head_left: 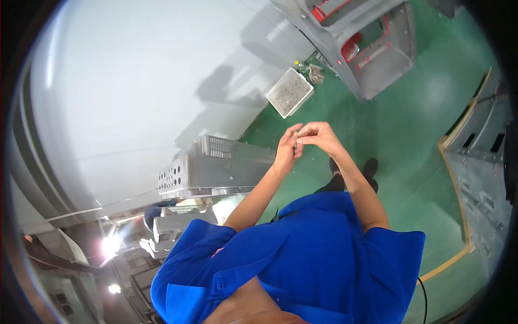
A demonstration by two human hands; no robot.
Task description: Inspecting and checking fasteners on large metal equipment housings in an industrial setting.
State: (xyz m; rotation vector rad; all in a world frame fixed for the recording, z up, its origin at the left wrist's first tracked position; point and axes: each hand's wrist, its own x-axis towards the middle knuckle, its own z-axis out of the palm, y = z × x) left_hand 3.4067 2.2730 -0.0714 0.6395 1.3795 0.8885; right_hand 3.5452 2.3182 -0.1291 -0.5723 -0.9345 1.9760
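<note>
In front of my body, over the green floor, my two hands meet. My left hand (287, 146) is half curled, palm turned inward, with a small dark thing at its fingers. My right hand (321, 135) pinches thumb and fingertips together against the left one's fingers. The dark thing between them is too small to name, and the fingers cover part of it. Beyond the hands, a white bin (285, 110) stands on the floor by the wall, filled with many small grey pieces. Beside it lie pale work gloves (315, 74) and a bottle with a yellow cap (300, 66).
A large grey metal housing (386, 75) with red parts inside stands at the far right. To the left, a grey perforated metal box (216, 170) sits along the pale wall (140, 81). Grey panels (477, 156) with a wooden edge stand at right, near a yellow floor line (445, 264).
</note>
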